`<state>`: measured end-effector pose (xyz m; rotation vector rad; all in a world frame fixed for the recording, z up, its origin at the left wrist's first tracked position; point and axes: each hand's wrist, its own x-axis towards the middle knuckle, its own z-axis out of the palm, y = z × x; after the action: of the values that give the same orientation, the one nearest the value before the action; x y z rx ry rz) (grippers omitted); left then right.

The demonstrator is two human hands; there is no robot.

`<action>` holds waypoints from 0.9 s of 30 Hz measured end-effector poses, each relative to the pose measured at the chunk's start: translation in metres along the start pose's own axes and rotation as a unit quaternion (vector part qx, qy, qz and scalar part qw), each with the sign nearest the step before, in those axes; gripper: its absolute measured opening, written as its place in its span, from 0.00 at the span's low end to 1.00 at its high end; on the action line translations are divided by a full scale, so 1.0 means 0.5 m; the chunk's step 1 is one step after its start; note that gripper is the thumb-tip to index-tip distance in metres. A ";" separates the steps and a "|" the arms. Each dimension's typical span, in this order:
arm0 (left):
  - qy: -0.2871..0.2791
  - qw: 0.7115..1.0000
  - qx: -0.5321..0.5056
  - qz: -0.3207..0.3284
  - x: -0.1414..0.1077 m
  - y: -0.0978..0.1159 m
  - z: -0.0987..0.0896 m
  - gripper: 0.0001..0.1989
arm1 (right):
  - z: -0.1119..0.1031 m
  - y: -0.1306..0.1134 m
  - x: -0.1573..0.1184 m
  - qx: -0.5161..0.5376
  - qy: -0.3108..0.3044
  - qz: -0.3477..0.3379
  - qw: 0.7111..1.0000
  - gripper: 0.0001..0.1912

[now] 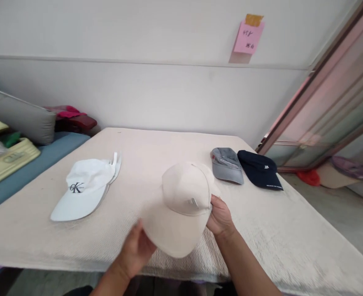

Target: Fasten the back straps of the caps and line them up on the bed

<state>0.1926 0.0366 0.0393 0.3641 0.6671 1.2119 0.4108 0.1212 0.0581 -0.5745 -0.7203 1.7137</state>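
A cream baseball cap with a small metal emblem is held above the near middle of the cloth-covered table, its brim tilted down towards me. My left hand is closed on the brim's left edge, thumb on top and the other fingers underneath, slightly blurred. On the other side, my right hand grips the cap's lower side, where brim and crown meet; part of its fingers is hidden behind the cap.
White caps overlap on the table's left. A grey cap and a navy cap lie at the right. A pink note is taped to the wall. Left of the table is a grey cushion; a glass-panelled frame stands right.
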 end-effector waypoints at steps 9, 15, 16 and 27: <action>0.009 0.995 -0.020 -0.100 0.006 0.088 -0.008 0.18 | 0.009 0.039 -0.067 -0.042 -0.178 0.218 0.959 0.21; 0.065 0.994 0.080 -0.029 -0.007 0.088 -0.011 0.11 | -0.019 0.025 -0.067 -0.046 -0.199 0.250 0.947 0.21; 0.056 0.992 0.108 -0.030 -0.008 0.087 -0.008 0.11 | -0.019 0.022 -0.065 -0.044 -0.185 0.248 0.950 0.21; -0.005 0.962 0.253 -0.103 0.014 0.049 0.014 0.17 | 0.004 0.026 -0.048 -0.142 -0.099 0.166 0.971 0.13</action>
<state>0.1805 0.0518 0.0571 0.7076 0.9819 0.8287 0.4065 0.0952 0.0504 -0.7621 -1.0704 2.0111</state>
